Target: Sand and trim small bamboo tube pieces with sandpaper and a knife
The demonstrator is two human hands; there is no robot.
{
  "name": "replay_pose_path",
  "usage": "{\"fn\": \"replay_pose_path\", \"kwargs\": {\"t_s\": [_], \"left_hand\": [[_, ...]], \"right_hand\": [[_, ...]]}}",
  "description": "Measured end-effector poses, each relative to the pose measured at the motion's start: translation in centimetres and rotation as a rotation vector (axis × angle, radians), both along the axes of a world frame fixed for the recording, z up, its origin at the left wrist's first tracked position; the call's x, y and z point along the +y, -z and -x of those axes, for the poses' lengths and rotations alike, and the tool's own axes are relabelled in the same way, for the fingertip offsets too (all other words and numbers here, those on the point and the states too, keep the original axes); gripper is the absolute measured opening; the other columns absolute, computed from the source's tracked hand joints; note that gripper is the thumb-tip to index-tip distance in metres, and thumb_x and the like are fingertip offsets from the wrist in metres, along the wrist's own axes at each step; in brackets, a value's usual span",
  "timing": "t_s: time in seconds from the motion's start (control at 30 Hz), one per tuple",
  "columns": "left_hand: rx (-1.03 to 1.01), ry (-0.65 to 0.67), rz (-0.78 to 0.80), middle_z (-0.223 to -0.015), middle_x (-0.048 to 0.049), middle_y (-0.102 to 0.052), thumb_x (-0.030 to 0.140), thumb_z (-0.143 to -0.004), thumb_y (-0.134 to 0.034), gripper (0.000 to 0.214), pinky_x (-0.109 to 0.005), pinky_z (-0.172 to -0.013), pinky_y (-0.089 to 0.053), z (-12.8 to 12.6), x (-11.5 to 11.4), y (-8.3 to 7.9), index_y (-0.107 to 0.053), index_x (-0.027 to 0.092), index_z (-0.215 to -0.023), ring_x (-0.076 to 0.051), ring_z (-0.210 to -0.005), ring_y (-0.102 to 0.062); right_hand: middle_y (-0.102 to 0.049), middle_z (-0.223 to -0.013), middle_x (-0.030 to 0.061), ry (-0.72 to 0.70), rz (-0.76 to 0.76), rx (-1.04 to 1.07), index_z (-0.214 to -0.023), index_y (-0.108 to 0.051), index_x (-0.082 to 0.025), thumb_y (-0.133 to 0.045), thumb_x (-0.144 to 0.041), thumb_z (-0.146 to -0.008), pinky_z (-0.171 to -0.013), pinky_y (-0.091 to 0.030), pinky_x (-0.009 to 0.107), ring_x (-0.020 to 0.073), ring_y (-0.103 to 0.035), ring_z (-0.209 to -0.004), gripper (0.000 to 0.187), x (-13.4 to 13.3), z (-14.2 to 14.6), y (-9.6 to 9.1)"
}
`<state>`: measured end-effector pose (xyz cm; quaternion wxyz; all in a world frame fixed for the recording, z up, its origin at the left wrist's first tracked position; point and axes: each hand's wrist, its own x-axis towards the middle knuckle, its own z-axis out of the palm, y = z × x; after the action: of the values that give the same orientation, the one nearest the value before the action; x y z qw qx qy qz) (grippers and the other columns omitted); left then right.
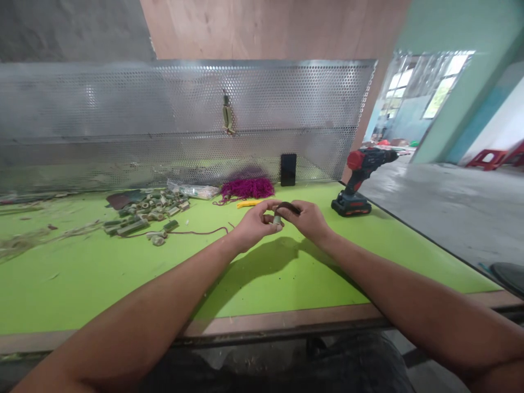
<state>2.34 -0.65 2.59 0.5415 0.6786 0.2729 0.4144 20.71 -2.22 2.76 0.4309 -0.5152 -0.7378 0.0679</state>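
Note:
My left hand [254, 225] pinches a short pale-green bamboo piece [277, 219] between thumb and fingers, above the green tabletop. Against the top of that piece lies a curved dark brown strip [290, 207] that looks like sandpaper. The strip's other end is gripped by the thumb and fingers of my right hand [310, 219]. Both hands almost meet at the bamboo piece. Part of it is hidden behind my fingers.
Cut bamboo pieces [153, 206] lie in a pile at the left. Behind my hands are purple yarn [249, 188], a yellow strip [249, 203] and a phone [288, 170]. A cordless drill [355, 183] stands right. A bamboo figure [227, 114] hangs on the perforated panel [164, 103].

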Motion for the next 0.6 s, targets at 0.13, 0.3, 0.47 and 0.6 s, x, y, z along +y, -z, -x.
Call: {"fn": "replay_pose_path", "kwargs": {"t_s": [0.13,0.3,0.47,0.6], "left_hand": [[-0.064,0.022,0.016,-0.128,-0.0093,-0.053,0.01,-0.07,-0.076,0.067,-0.03,-0.08,-0.053,0.09,0.36,0.25,-0.052,0.023,-0.131,-0.011,-0.088,-0.063],[-0.049,-0.01,-0.004,-0.12,-0.0082,-0.056,0.014,-0.065,-0.082,0.074,-0.031,-0.081,-0.052,0.26,0.52,0.16,-0.052,0.023,-0.132,-0.012,-0.091,-0.058],[-0.141,0.011,0.033,-0.108,-0.0042,-0.057,0.015,-0.065,-0.083,0.073,-0.025,-0.074,-0.05,0.08,0.5,0.18,-0.053,0.022,-0.131,-0.008,-0.08,-0.054],[-0.171,0.075,0.056,-0.109,-0.0047,-0.057,0.013,-0.064,-0.083,0.072,-0.026,-0.075,-0.05,-0.1,0.5,0.42,-0.053,0.021,-0.129,-0.01,-0.084,-0.057]], "right_hand": [[-0.049,-0.057,-0.0013,-0.083,-0.026,0.008,-0.065,-0.06,-0.017,-0.06,-0.058,-0.084,-0.053,-0.028,0.025,0.0112,-0.041,-0.055,0.044,0.02,-0.04,0.06],[-0.048,-0.058,-0.0017,-0.088,-0.034,0.092,-0.066,-0.059,-0.017,-0.059,-0.06,-0.084,-0.052,-0.028,0.025,0.011,-0.04,-0.055,0.046,-0.16,-0.07,-0.07],[-0.046,-0.057,-0.0024,-0.119,-0.066,0.096,-0.063,-0.055,-0.017,-0.06,-0.058,-0.084,-0.052,-0.027,0.025,0.0106,-0.039,-0.055,0.046,-0.32,0.09,-0.14],[-0.048,-0.059,-0.0019,-0.175,-0.08,0.094,-0.066,-0.058,-0.017,-0.06,-0.054,-0.085,-0.053,-0.029,0.025,0.0109,-0.041,-0.057,0.042,-0.26,0.07,-0.05]]}}
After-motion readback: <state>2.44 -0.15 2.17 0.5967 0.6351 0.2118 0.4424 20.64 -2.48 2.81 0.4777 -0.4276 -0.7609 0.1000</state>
